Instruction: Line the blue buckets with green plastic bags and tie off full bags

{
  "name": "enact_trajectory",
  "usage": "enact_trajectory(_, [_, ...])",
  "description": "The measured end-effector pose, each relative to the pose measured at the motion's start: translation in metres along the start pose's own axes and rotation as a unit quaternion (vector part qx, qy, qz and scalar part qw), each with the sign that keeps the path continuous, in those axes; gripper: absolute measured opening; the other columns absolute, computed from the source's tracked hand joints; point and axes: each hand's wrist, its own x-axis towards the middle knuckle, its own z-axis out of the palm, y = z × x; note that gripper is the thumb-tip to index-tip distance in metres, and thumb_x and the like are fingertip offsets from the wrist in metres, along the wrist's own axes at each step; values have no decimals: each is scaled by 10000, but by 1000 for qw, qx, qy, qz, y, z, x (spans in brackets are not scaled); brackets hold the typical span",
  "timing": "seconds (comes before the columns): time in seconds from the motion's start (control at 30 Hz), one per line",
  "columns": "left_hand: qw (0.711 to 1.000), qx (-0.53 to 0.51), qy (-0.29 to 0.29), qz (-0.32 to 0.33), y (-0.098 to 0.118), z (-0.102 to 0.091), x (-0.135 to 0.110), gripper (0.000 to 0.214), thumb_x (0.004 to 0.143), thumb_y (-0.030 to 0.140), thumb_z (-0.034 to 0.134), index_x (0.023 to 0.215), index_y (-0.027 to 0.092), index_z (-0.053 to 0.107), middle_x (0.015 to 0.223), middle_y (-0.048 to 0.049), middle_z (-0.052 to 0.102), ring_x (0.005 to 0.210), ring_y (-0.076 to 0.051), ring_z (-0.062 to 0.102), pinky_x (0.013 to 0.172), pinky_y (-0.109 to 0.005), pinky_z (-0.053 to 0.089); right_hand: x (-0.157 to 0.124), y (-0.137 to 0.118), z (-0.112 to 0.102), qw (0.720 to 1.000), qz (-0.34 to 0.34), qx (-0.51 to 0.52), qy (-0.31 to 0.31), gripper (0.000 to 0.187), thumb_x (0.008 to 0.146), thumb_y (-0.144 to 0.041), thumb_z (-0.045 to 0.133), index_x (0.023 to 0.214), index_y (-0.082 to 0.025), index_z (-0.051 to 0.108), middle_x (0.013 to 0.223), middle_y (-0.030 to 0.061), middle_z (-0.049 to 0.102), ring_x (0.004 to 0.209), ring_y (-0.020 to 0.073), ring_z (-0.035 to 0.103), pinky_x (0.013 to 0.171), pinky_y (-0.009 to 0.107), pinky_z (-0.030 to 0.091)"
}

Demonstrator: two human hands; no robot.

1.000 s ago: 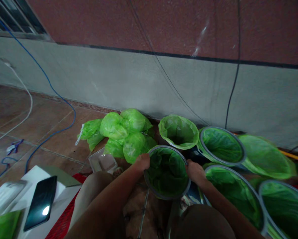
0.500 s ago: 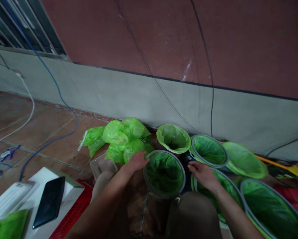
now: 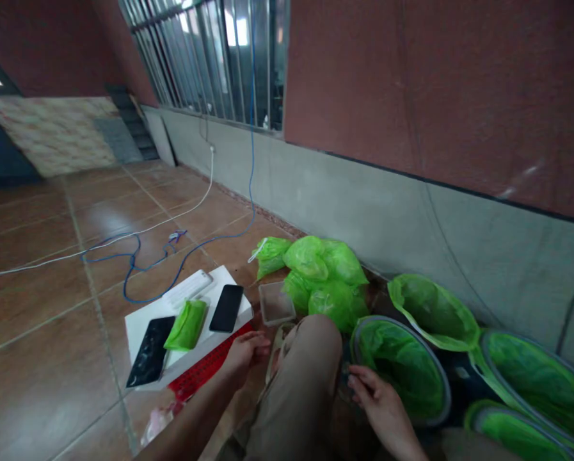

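My left hand (image 3: 249, 351) hovers beside the red basket (image 3: 208, 366) and a white box (image 3: 135, 330), its fingers loosely stretched and nothing visible in them. On the box lie a folded green bag roll (image 3: 187, 325), a black phone (image 3: 226, 308), a larger dark phone or tablet (image 3: 152, 351) and a white slim packet (image 3: 191, 287). My right hand (image 3: 373, 394) is just left of a grey-rimmed bin lined with a green bag (image 3: 402, 371). Its thumb and forefinger are slightly apart, and I see nothing held between them.
Several knotted green bags (image 3: 322, 275) are piled by the wall, near a clear plastic tray (image 3: 276, 304). More bins with green liners (image 3: 433, 307) stand at the right. A blue cable (image 3: 191, 253) and a white cable (image 3: 137, 235) cross the tiled floor.
My view has swung left, bringing the box and barred window further in. My left hand has moved from the bin's rim to beside the red basket; my right hand is now left of that bin.
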Motion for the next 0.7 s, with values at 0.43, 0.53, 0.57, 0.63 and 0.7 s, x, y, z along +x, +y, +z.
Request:
enact_trajectory(0.43, [737, 536, 341, 229, 4, -74, 37, 807, 758, 397, 655, 1427, 84, 331, 1257, -216, 507, 1144, -336, 516, 922, -413, 418, 3, 33, 45, 995, -42, -64, -67, 396, 746, -512, 522, 913, -207, 710, 998, 103, 741, 919, 265, 699, 825, 341, 542])
enact_trajectory(0.53, [711, 587, 342, 180, 3, -71, 51, 920, 729, 438, 682, 1469, 77, 270, 1257, -227, 485, 1123, -355, 496, 904, -434, 411, 3, 36, 49, 991, -44, -99, -76, 364, 743, -465, 510, 914, -217, 714, 984, 92, 744, 939, 260, 695, 856, 341, 529])
enact_trajectory(0.57, [708, 595, 341, 169, 2, -71, 55, 938, 722, 445, 688, 1474, 80, 264, 1240, -225, 491, 1118, -360, 492, 900, -441, 408, 3, 36, 50, 990, -48, -108, -80, 353, 745, -446, 504, 914, -219, 716, 989, 90, 743, 951, 256, 692, 871, 338, 522])
enact_trajectory(0.63, [706, 599, 341, 161, 0, -71, 62, 950, 718, 447, 691, 1479, 79, 258, 1207, -220, 506, 1112, -366, 486, 897, -452, 403, 2, 35, 52, 988, -53, -118, -84, 350, 745, -421, 491, 921, -221, 717, 999, 91, 740, 973, 252, 685, 892, 336, 511])
enact_trajectory(0.7, [710, 596, 336, 169, -1, -72, 64, 930, 726, 414, 686, 1480, 78, 257, 1193, -216, 517, 1115, -365, 487, 903, -456, 400, 2, 35, 53, 988, -52, -121, -85, 363, 739, -415, 482, 937, -219, 714, 1008, 93, 737, 987, 250, 681, 904, 336, 504])
